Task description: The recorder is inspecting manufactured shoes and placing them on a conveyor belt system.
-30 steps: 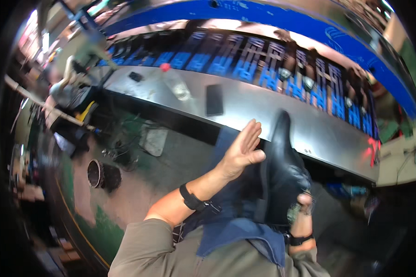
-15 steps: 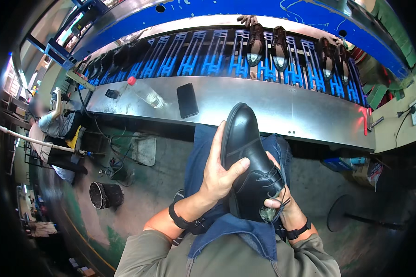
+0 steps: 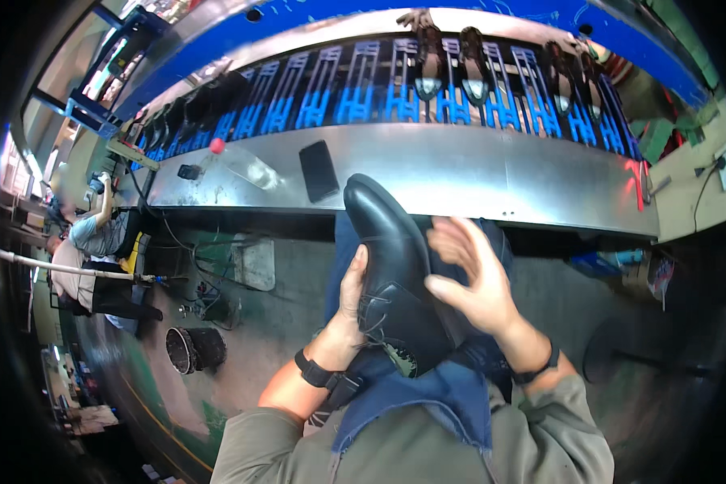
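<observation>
Steel runs across the far side of both hands: a long grey workbench [image 3: 492,173] with a conveyor [image 3: 363,89] of blue racks behind it, several carrying shoes [image 3: 448,60].

Half a second ago the left hand lay spread over the top of the shoe; now the left hand [image 3: 348,305] has slid to the shoe's left flank, fingers curled along the upper and thumb up by the vamp, gripping it. The right hand [image 3: 469,278], earlier tucked low under the heel, has come free and hovers open just to the right, fingers loosely spread, holding nothing. I judge the shoe is being turned for a look at its other side.

That black shoe [image 3: 391,274] stands between the hands over the lap, toe pointing away toward the bench. Its leather is smooth with a soft sheen (laces show near the left wrist), the toe rounded. A dark blue cloth [image 3: 436,387] lies beneath it, frayed at the edge. Beyond the left hand, on the bench, lie a flat dark phone [image 3: 319,171] and a clear plastic bottle [image 3: 242,165].
</observation>
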Demonstrator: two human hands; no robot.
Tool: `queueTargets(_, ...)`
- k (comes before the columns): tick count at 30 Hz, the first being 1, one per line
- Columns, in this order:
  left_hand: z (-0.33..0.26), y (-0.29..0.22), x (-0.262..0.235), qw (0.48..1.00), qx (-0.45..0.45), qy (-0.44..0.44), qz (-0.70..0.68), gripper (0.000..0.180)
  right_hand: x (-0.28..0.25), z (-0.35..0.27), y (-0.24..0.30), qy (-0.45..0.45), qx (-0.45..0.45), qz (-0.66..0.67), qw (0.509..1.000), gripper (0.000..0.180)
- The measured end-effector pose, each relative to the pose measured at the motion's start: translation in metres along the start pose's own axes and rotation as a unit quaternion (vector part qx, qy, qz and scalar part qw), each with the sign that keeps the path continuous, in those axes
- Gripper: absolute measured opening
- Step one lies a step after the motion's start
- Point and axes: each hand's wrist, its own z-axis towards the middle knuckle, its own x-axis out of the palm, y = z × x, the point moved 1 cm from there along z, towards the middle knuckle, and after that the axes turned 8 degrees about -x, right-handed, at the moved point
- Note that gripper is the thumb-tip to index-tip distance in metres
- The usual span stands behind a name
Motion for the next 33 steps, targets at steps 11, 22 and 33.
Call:
queueTargets(11, -0.025, 0.016, -0.015, 0.992, 0.028, -0.104, 0.07, 0.043, 0.058, -0.02, -0.019, 0.018, 0.014, -0.212, 0.977, 0.065)
queueTargets(22, -0.025, 0.047, -0.032, 0.762, -0.096, -0.027, 0.64, 0.074, -0.121, -0.046, 0.019, -0.181, 0.101, -0.032, 0.978, 0.039)
queueTargets(33, 0.086, 0.027, -0.04, 0.677, 0.204, 0.202, 0.678, 0.094, -0.114, -0.024, -0.067, -0.161, 0.068, -0.022, 0.984, 0.035)
